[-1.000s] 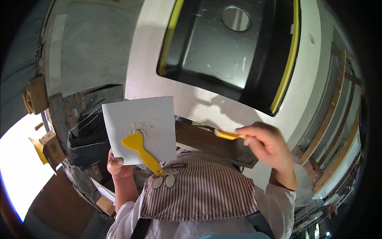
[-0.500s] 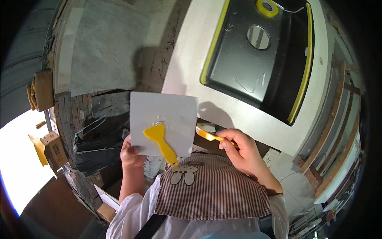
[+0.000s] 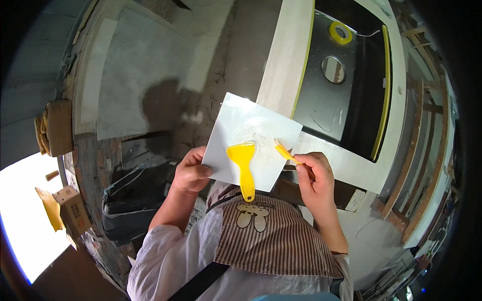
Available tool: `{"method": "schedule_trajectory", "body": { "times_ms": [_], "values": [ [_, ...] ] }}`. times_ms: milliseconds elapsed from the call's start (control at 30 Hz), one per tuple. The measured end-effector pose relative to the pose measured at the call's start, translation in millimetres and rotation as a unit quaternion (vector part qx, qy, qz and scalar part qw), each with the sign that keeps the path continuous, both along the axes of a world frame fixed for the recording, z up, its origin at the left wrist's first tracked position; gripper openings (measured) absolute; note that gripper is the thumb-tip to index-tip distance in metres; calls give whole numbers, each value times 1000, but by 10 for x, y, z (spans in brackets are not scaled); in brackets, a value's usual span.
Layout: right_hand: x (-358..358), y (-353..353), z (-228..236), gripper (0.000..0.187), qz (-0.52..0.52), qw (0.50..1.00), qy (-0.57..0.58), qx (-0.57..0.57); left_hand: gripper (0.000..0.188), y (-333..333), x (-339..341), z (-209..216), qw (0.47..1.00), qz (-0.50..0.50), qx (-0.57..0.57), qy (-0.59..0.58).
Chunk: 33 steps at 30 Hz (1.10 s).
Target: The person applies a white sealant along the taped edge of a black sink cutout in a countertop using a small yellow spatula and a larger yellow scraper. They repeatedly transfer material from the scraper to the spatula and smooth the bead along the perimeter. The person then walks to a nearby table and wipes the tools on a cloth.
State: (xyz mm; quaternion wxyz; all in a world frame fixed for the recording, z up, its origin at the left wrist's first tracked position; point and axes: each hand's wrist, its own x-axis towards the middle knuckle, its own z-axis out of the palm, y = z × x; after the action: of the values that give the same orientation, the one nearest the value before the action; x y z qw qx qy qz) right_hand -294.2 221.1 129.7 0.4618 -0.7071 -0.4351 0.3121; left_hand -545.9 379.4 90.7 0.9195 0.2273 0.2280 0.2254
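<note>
I see left hand [image 3: 192, 171] gripping white board [image 3: 236, 118], yellow scraper [image 3: 243, 163] atop, right of hand; right hand [image 3: 316, 181] pinching yellow-orange tool [image 3: 282, 150].

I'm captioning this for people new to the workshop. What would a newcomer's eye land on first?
Probably the bright yellow scraper lying on the white board in the left hand. Next, the smaller-looking yellow tool in the right hand, at the board's right side. Then, upper right, the black sink with a yellow tape roll inside.

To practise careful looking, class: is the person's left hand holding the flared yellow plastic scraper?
No, the left hand grips the white square board, on which that scraper lies.
</note>
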Motion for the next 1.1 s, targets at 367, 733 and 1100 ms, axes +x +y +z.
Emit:
{"method": "schedule_trajectory", "body": {
  "times_ms": [367, 733, 1100],
  "values": [
    [94, 90, -45, 26, -17, 997, -70, 39, 42, 152, 330, -37, 998, -51, 22, 2],
    [308, 282, -334, 20, 27, 999, 9, 37, 37, 111, 382, -136, 991, -55, -27, 118],
    [982, 677, -501, 17, -123, 964, 236, 27, 46, 257, 510, -311, 994, 4, -50, 96]
  ]
}}
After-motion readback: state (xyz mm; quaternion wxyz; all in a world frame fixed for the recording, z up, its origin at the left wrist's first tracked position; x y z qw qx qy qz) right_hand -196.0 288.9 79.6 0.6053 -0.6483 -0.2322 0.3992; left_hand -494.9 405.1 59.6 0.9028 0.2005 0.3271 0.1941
